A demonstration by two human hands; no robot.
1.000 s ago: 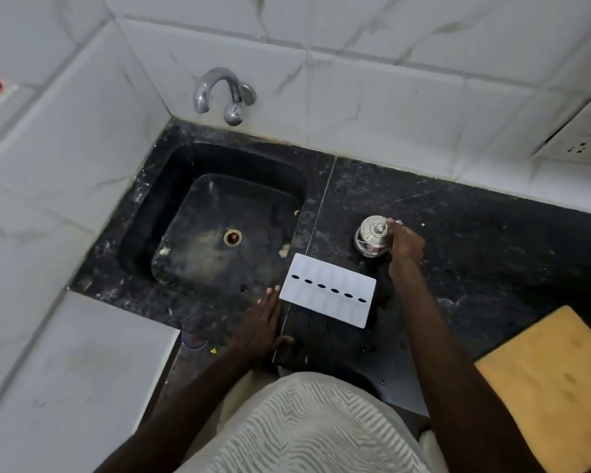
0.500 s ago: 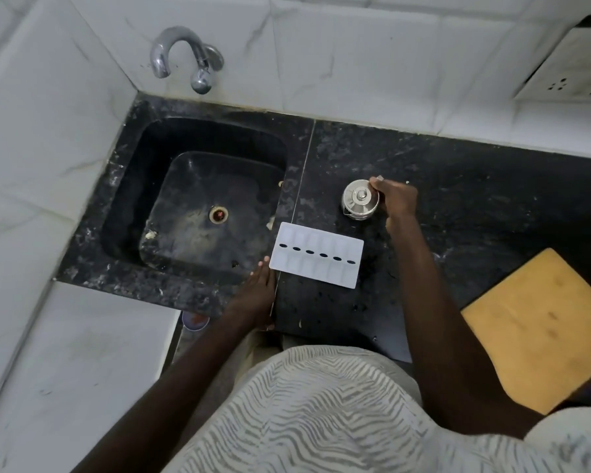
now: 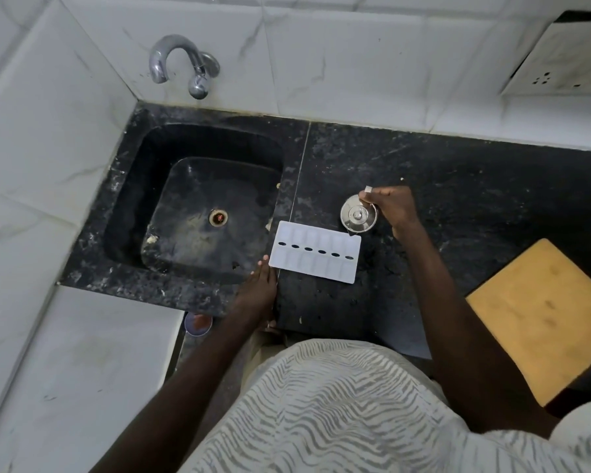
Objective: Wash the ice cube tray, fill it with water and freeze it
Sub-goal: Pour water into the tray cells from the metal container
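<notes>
**Risk at the sink's rim**

Head view: the ice cube tray (image 3: pixel 314 252) lies flat on the counter (image 3: pixel 475 186), just ahead of the left hand (image 3: pixel 258 291) and just short of the right hand (image 3: pixel 394 209). The left's fingers are straight, tips at the tray's corner; contact, can't tell. A clumsy shove could slide it into the sink (image 3: pixel 287 172). The right, fingers curled, grips a steel pot (image 3: pixel 358 216); dragged back, that pot may clip the tray.
</notes>
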